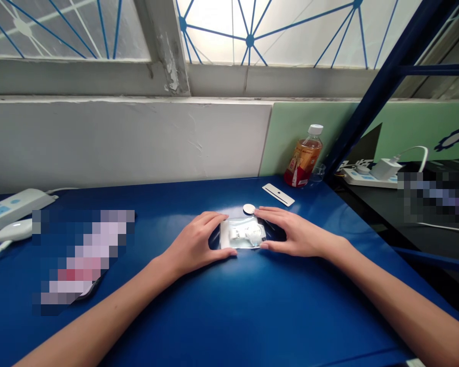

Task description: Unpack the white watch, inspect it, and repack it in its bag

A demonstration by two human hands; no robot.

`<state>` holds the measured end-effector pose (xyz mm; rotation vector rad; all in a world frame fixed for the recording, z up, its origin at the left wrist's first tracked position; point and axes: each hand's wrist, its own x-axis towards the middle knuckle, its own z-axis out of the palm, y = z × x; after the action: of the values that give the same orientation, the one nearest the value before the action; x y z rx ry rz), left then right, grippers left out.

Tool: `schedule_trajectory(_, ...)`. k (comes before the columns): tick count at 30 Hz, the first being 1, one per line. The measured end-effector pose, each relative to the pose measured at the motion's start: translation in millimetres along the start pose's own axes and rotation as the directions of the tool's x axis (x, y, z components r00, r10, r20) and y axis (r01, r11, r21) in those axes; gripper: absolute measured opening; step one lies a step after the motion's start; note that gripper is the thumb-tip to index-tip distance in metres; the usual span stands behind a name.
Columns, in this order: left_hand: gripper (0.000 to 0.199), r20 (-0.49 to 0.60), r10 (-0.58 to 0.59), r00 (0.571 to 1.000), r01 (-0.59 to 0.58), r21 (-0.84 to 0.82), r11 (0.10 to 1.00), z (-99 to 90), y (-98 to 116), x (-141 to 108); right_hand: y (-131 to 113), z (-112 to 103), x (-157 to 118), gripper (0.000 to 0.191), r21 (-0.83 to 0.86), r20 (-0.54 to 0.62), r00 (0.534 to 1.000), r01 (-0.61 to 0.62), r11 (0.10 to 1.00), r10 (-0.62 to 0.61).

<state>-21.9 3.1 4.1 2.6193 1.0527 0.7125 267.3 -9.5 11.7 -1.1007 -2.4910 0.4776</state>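
Observation:
A small clear plastic packet [245, 233] with whitish contents lies flat on the blue table, between my two hands. My left hand [199, 239] curves around its left end, fingertips at the top edge and thumb along the bottom edge. Around the right end my right hand [290, 232] does the same, its thumb at the lower right corner. Both hands have thumb and fingers spread apart, resting at the packet's edges. A round white disc [248, 209] sits just behind the packet, close to my right fingertips. What exactly is inside the packet is too small to tell.
Behind my right hand lies a white slotted strip [278, 194], with a drink bottle [304, 155] near the wall. On the left are a blurred-out phone [87, 260], a power strip [17, 204] and a white plug [13, 231]. A blue metal post [371, 97] rises at the right.

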Motion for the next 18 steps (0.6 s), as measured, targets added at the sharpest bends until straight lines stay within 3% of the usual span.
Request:
schedule_trajectory(7,0.066,0.025,0.004,1.0,-0.004,0.017,1.0,0.9,-1.4,-1.0,-1.9,0.0,1.2,0.073,-0.042,0.004,1.0,0.0,0.999,0.0)
schedule_trajectory(13,0.065,0.044,0.036,0.998,-0.037,0.03,0.999,-1.7,0.3,-0.4,-1.9,-0.4,-0.6,0.087,-0.068,0.06,0.998,-0.001,0.998,0.006)
schedule_trajectory(18,0.055,0.047,0.039,0.998,-0.041,0.026,0.999,-1.7,2.4,0.6,0.0,-1.4,-0.1,0.078,-0.09,0.014,0.999,0.039,0.995,-0.037)
